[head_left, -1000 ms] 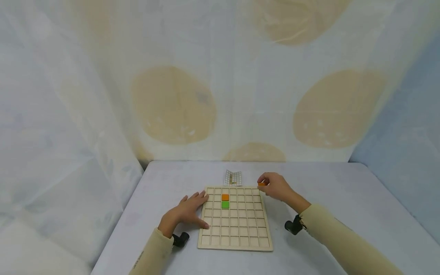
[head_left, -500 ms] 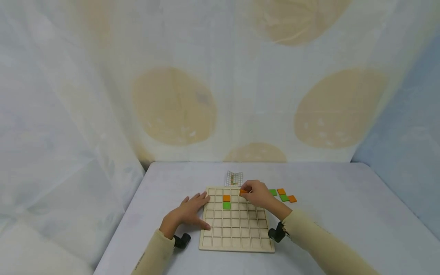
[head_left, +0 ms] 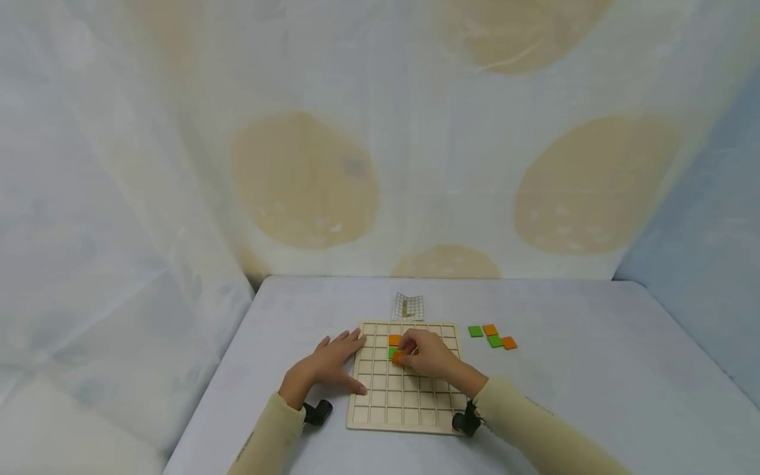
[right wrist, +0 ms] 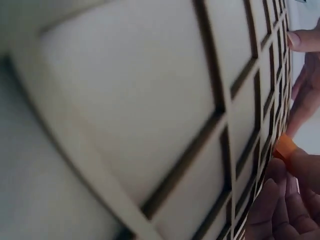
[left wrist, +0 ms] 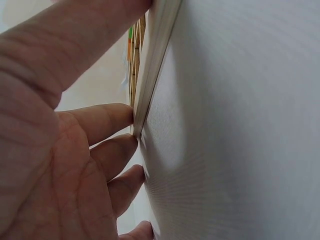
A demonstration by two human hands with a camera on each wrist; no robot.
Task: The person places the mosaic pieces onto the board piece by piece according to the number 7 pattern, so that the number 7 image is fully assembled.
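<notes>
Right hand (head_left: 429, 356) has its grip pinched on an orange tile (head_left: 396, 357), fingertips curled round it. You can see the tile's corner poking out between the fingers (right wrist: 295, 165) in the right wrist view too. It's holding the tile low over the board (head_left: 415, 402), right next to the green tile (head_left: 391, 352) and just below the orange one (head_left: 394, 340) already sitting in their cells. Can't tell if the held tile is touching the board yet or just above it.

Left hand (head_left: 330, 365) isn't gripping anything. Fingers are spread flat, palm on the surface, with the fingertips (left wrist: 117, 120) up against the board's left edge. My read is it's there to keep the board from sliding while the other hand works.

Pose-wise: right forearm comes in from the lower right and crosses the board's near right corner, wrist bent so the fingers point down at the cells. Left forearm angles in from the lower left, hand lying low.

Further out, four spare tiles (head_left: 491, 337), two green and two orange, lie in a little cluster on the surface (head_left: 594, 369) to the right of the board. A small pattern card (head_left: 408, 307) lies just behind the board.
</notes>
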